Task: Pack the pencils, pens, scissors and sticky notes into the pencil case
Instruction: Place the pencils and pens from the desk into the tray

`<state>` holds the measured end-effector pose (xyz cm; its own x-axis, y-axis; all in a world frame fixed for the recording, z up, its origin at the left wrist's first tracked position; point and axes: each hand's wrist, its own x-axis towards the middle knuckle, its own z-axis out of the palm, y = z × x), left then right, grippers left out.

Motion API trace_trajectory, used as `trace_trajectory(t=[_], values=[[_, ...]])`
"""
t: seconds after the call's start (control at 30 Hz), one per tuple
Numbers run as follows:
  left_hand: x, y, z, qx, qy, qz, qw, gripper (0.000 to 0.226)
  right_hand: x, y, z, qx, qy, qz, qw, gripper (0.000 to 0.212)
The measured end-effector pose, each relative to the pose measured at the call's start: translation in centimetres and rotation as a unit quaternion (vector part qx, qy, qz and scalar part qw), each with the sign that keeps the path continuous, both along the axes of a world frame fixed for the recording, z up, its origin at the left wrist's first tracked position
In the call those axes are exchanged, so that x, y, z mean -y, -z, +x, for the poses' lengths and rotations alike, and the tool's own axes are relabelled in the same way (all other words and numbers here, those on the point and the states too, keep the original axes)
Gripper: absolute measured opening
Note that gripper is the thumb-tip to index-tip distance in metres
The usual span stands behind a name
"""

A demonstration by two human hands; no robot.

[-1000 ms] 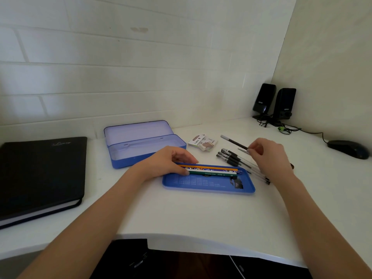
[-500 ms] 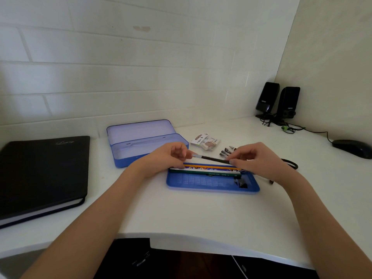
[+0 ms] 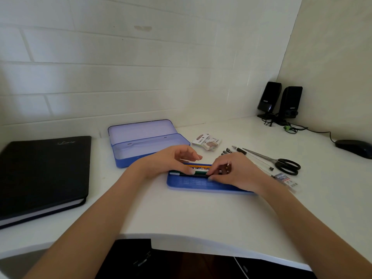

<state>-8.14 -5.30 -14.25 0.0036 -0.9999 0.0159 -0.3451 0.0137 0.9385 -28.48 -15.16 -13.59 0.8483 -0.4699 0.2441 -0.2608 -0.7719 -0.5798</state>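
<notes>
A blue tray insert (image 3: 201,185) lies on the white desk in front of me, with several pencils (image 3: 198,169) lined up along its far edge. My right hand (image 3: 234,172) pinches a black pencil (image 3: 193,174) and presses it down next to the others. My left hand (image 3: 171,160) hovers over the tray's left end, fingers curled, touching the pencil row. The open blue pencil case (image 3: 145,141) stands behind, empty. Pens (image 3: 239,151), black-handled scissors (image 3: 281,164) and a small packet (image 3: 287,181) lie to the right.
A black notebook (image 3: 40,174) lies at the left. An eraser pack (image 3: 207,140) sits behind the tray. Two black speakers (image 3: 279,101) with cables stand in the back corner, and a black mouse (image 3: 354,148) is at the far right. The desk's front edge curves near me.
My right hand picked a black pencil from the pile on the right, passed it across with both hands, and now lays it in the tray beside the other pencils.
</notes>
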Motion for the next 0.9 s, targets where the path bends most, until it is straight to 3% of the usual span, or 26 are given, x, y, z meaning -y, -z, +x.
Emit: trace_trajectory(t=[0.23,0.3,0.4,0.53,0.9], values=[[0.0,0.2,0.1,0.048,-0.01,-0.019,0.999,0.039,0.1,-0.3,0.0,0.009,0.01,-0.001,1.0,0.006],[0.1,0.2,0.1,0.05,-0.011,-0.019,0.999,0.039,1.0,-0.8,-0.6,0.055,0.065,0.003,0.996,0.005],[0.0,0.2,0.0,0.046,-0.011,-0.016,0.999,0.039,3.1,-1.7,-2.5,0.096,0.231,-0.067,0.966,0.006],[0.0,0.2,0.0,0.037,-0.009,-0.016,0.999,0.039,5.4,-1.3,-4.9,0.011,0.394,-0.095,0.914,0.011],[-0.1,0.2,0.1,0.035,-0.011,-0.013,0.999,0.038,6.0,-0.5,-4.6,-0.093,0.433,-0.11,0.89,0.018]])
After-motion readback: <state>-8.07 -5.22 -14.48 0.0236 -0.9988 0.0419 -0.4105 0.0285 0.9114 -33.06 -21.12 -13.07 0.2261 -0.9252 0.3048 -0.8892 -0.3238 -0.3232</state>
